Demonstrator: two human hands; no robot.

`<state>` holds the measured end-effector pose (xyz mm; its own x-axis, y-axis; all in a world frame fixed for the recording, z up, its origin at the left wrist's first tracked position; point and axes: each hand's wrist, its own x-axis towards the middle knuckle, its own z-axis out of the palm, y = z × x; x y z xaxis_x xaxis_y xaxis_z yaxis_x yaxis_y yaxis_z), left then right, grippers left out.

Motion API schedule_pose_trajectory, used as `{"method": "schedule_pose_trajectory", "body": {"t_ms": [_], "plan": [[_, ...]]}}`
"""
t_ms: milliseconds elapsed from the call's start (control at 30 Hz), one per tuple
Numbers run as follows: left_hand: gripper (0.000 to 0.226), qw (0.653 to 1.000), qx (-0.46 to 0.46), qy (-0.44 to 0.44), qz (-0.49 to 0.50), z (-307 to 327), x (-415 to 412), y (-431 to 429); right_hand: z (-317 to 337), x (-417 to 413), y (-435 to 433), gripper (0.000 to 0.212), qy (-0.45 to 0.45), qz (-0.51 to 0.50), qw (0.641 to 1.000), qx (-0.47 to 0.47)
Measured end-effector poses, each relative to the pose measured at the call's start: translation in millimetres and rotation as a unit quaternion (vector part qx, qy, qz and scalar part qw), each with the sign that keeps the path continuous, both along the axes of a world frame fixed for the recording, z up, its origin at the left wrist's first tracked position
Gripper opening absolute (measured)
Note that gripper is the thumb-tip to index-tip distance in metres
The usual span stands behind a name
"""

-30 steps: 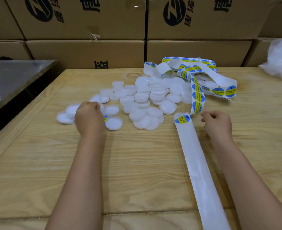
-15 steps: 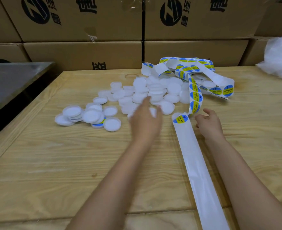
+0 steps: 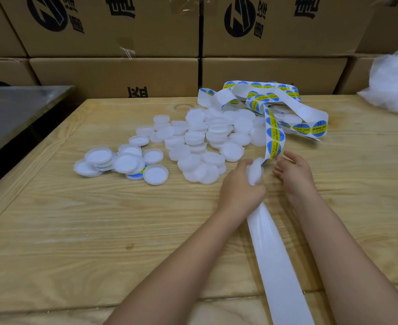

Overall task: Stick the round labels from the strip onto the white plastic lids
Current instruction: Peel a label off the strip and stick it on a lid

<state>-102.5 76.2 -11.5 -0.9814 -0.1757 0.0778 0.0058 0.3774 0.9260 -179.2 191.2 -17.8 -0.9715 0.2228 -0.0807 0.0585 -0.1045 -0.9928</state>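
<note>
Since half a second ago the left hand (image 3: 240, 186) has come from the heap over to the strip. Its curled fingers now grip one lid (image 3: 255, 171), a round piece of milky, half-clear plastic with a low rim. The right hand (image 3: 294, 172) is just beside it with the fingers loosely bent. The thumb is near the edge of the strip (image 3: 274, 146), but I cannot tell if it pinches it.

The strip is glossy white backing paper. It comes down in loose loops from the far side of the worktop (image 3: 76, 231), and its bare end runs flat toward me between the forearms. The labels (image 3: 275, 134) on it are round, blue with a yellow band. The heap of lids (image 3: 207, 137) lies in the middle of the pale, grained wood. Behind it stand brown cardboard boxes (image 3: 113, 73).
</note>
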Motion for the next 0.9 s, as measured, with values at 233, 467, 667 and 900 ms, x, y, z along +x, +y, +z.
{"method": "schedule_pose_trajectory", "body": {"t_ms": [233, 467, 667, 900], "plan": [[0.031, 0.908, 0.41, -0.09, 0.021, 14.6, -8.0, -18.7, 12.3, 7.1, 3.8, 0.012, 0.009, 0.043, 0.994, -0.097], [0.046, 0.79, 0.571, -0.203, -0.095, 12.4, -6.8, -33.0, 18.6, 10.8, 7.8, 0.012, 0.037, 0.071, 0.986, -0.149], [0.032, 0.879, 0.403, -0.218, -0.129, 5.3, -12.0, -36.2, 23.4, 13.0, 8.7, 0.014, 0.075, 0.076, 0.984, -0.141], [0.03, 0.982, 0.187, -0.017, -0.012, 0.3, -11.0, -22.9, 17.5, 18.6, 4.3, 0.016, 0.042, 0.066, 0.994, 0.07]]}}
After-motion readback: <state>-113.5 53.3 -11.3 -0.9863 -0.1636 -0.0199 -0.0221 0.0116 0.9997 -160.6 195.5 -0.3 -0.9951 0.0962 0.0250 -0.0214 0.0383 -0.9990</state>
